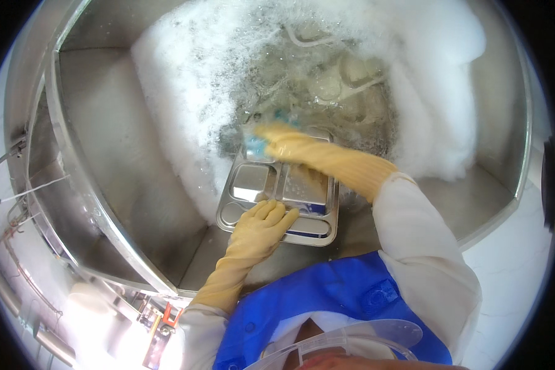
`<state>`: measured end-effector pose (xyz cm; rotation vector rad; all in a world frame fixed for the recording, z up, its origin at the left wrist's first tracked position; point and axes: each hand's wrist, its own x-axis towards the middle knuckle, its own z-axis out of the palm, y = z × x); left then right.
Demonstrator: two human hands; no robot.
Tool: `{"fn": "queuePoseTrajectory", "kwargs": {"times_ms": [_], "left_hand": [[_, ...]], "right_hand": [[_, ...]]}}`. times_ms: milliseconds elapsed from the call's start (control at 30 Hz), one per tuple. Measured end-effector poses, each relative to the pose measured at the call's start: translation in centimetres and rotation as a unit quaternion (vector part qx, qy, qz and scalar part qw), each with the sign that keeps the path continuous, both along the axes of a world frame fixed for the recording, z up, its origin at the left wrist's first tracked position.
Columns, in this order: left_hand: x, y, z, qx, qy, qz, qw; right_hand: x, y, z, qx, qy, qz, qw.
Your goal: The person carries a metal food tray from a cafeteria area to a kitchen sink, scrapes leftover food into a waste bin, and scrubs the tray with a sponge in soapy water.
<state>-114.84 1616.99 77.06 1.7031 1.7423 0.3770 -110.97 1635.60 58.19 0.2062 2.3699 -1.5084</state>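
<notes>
We see both hands in yellow rubber gloves working a steel compartment tray (277, 196) inside a deep steel sink (105, 142). The tray sits tilted at the near side of the basin, its far end dipping into the foam (179, 80) and soapy water, so that edge is partly lost under suds. Our left hand (262, 225) rests on the tray's near rim, fingers (283, 216) laid flat over the edge and gripping it; the thumb is under the tray and we can't see it. Our right hand (283, 145) reaches across to the far end, fingers curled on a blue sponge (256, 147); only a bit of blue shows past the glove, so its shape and how tightly it's squeezed are hard to judge. Under the water beyond the tray we make out pale outlines of more trays (345, 80), blurred by foam and ripples; we can't count them. White sleeves and a blue apron (327, 302) fill the lower frame, a clear visor rim is cut off at the bottom edge. Lower left is blown out by glare, with wire racks (12, 185) barely legible outside the sink wall.
</notes>
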Motion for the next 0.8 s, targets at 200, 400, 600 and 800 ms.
{"fn": "queuePoseTrajectory", "kwargs": {"times_ms": [200, 400, 600, 800], "left_hand": [[0.7, -0.5, 0.4, -0.025, -0.011, 0.013, 1.000], [-0.1, 0.2, 1.3, 0.024, 0.065, 0.078, 0.995], [-1.2, 0.2, 1.0, 0.090, 0.180, 0.102, 0.974], [-1.7, -0.1, 1.0, -0.092, 0.028, 0.145, 0.985]], "right_hand": [[-1.4, -2.6, 3.6, -0.015, -0.001, 0.070, 0.997], [-3.0, 3.4, 1.6, -0.046, -0.227, -0.049, 0.972], [2.3, -5.8, 8.5, -0.103, 0.185, 0.064, 0.975], [5.6, 6.6, 12.5, -0.284, -0.153, -0.046, 0.946]]}}
